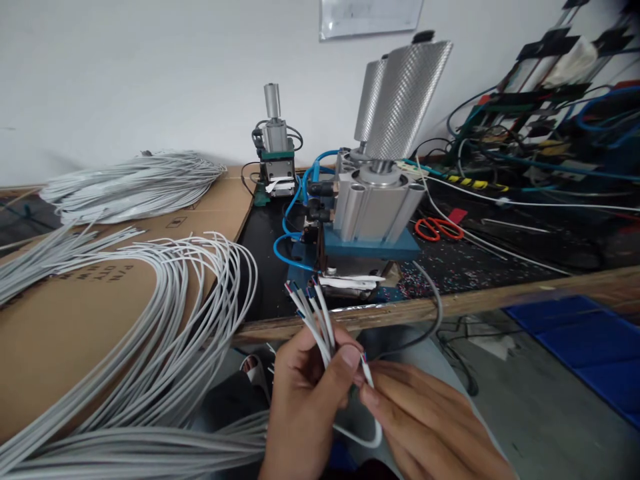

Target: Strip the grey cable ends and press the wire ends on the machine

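My left hand (310, 400) is closed around a small bundle of white cables (315, 317), whose ends with coloured inner wires point up and to the left. Thumb and forefinger of that hand meet near the end of one more cable. My right hand (425, 413) pinches this single white cable (368, 375) just below its tip, where coloured wires show. Below the hands the cable bends in a loop. Both hands are close together in front of the bench's wooden edge, just below a metal pneumatic press (375, 207).
Long white cables (175, 293) spread over cardboard (75, 353) at left, with a larger coil (135, 187) behind. A smaller press (276, 147) stands farther back. Orange-handled scissors (439, 229), hoses and coloured scraps lie at right. The wooden edge (480, 303) runs across the front.
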Demonstrator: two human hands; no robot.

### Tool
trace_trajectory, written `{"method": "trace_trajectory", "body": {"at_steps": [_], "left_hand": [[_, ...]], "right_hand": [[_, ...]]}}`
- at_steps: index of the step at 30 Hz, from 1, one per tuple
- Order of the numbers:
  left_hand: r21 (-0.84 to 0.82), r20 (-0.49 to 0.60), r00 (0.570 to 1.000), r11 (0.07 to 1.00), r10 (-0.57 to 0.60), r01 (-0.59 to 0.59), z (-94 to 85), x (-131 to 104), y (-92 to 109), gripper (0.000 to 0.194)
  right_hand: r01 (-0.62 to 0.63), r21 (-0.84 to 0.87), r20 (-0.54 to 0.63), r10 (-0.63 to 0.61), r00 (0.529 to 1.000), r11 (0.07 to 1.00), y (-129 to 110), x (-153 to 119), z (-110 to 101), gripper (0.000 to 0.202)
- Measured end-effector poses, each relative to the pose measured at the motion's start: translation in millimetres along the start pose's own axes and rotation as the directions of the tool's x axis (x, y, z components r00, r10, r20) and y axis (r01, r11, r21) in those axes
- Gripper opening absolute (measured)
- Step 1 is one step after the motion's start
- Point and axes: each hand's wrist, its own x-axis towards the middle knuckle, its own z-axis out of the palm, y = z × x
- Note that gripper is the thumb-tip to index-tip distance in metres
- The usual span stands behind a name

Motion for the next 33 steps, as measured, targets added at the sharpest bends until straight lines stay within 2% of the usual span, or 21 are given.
{"method": "trace_trajectory", "body": {"at_steps": [2,5,6,8,10,12,14,15,18,19,22,25,27,29,31,33], "left_hand": [[-0.021,-0.028,0.999,0.999,0.027,-0.027,-0.7,1.3,-0.9,0.024],[-0.068,-0.05,0.997,0.995,0.066,-0.07,-2.1,2.1,-2.8,0.023],[-0.068,-0.036,0.997,0.995,0.07,-0.072,-3.2,1.8,-4.1,0.026],[-0.026,0.005,0.999,0.998,0.05,-0.049,-6.2,0.1,-8.2,0.03],[0.041,-0.006,1.0,0.999,0.005,-0.005,-9.0,-2.5,-12.6,0.023],[0.078,-0.026,0.999,0.996,-0.039,0.041,-9.6,-4.7,-15.1,0.022],[0.077,-0.001,0.997,0.994,-0.073,0.072,-7.3,-5.8,-14.2,0.027],[0.072,0.03,0.996,0.994,-0.087,0.085,-5.4,-5.9,-12.8,0.028],[0.083,0.116,0.989,0.993,-0.092,0.083,-0.4,-5.2,-8.4,0.029],[0.108,0.142,0.986,0.991,-0.09,0.075,0.3,-5.1,-7.8,0.029],[0.236,0.232,0.967,0.971,-0.102,0.045,-0.4,-5.3,-8.6,0.027],[0.311,0.281,0.956,0.95,-0.084,-0.008,-1.0,-5.5,-8.2,0.027],[0.355,0.26,0.966,0.929,0.007,-0.103,-0.1,-5.4,-6.0,0.025],[0.401,0.178,0.969,0.887,0.17,-0.229,0.5,-5.2,-3.6,0.021],[0.394,0.072,0.956,0.873,0.284,-0.289,0.0,-5.3,-2.3,0.022],[0.354,0.042,0.967,0.901,0.252,-0.25,-1.0,-5.9,-1.7,0.023]], "right_hand": [[0.047,0.015,-0.006,-0.047,0.999,0.999,0.7,-2.0,3.3,0.033],[0.09,-0.007,-0.148,-0.09,0.985,0.996,2.0,-10.4,10.1,0.036],[0.078,-0.028,-0.158,-0.082,0.984,0.997,3.2,-14.7,10.9,0.035],[0.014,-0.073,-0.116,-0.023,0.993,0.997,8.0,-25.6,8.7,0.033],[-0.059,-0.094,-0.002,0.059,0.998,0.994,16.0,-39.5,2.4,0.031],[-0.074,-0.089,0.115,0.084,0.99,0.993,24.4,-53.7,-6.1,0.033],[-0.091,-0.105,0.147,0.106,0.983,0.99,28.7,-63.1,-14.9,0.037],[-0.107,-0.116,0.117,0.12,0.986,0.988,28.2,-63.9,-18.9,0.038],[-0.177,-0.065,0.0,0.178,0.984,0.982,16.7,-45.0,-26.1,0.035],[-0.224,-0.007,0.034,0.224,0.974,0.975,11.0,-32.1,-26.2,0.032],[-0.419,0.146,0.016,0.421,0.907,0.896,-3.8,12.1,-19.9,0.022],[-0.473,0.295,0.024,0.489,0.872,0.83,-10.3,39.3,-8.7,0.012],[-0.463,0.382,-0.003,0.502,0.865,0.799,-11.0,41.2,-2.6,0.012],[-0.428,0.479,-0.042,0.507,0.861,0.766,-10.4,34.6,0.2,0.015],[-0.428,0.535,0.05,0.477,0.877,0.729,-9.2,25.9,-0.5,0.02],[-0.463,0.526,0.233,0.403,0.885,0.713,-7.9,19.8,-3.4,0.025]]}}
